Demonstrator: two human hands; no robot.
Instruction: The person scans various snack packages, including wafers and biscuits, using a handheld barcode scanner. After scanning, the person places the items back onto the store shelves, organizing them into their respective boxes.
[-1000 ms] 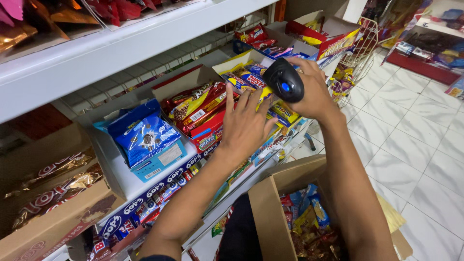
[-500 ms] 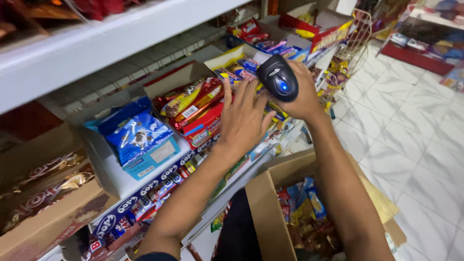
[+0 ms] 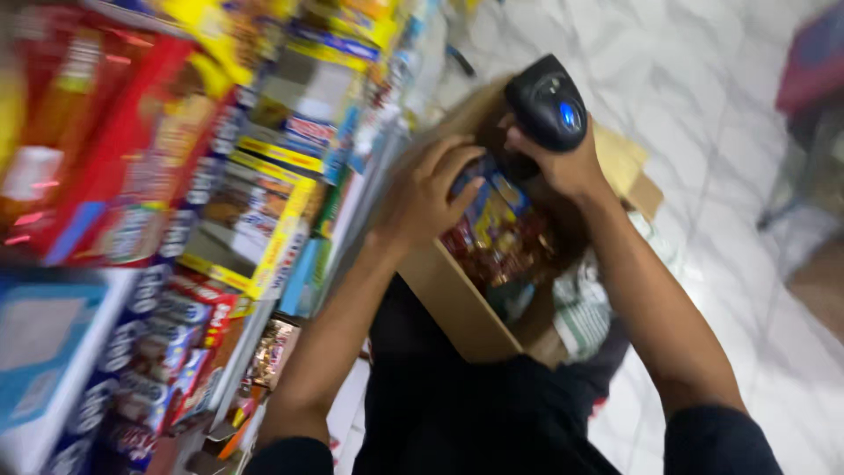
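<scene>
My right hand (image 3: 563,163) grips a black handheld scanner (image 3: 547,101) with a blue light, held over an open cardboard box (image 3: 457,303) on the floor. The box is full of colourful snack packets (image 3: 497,233). My left hand (image 3: 431,189) hovers over the box's near rim, fingers curled and touching a blue and yellow packet (image 3: 492,189) at the top of the pile. The view is blurred by motion, so whether the left hand grips the packet is unclear.
Store shelves (image 3: 264,264) on the left hold display cartons of red, yellow and blue snack packs. White tiled floor (image 3: 730,176) spreads to the right. A dark red object (image 3: 813,62) stands at the far right edge.
The view has swung down from the shelf to the box on the floor. My left hand left the red packets on the shelf and came down to the box. The scanner stays in my right hand.
</scene>
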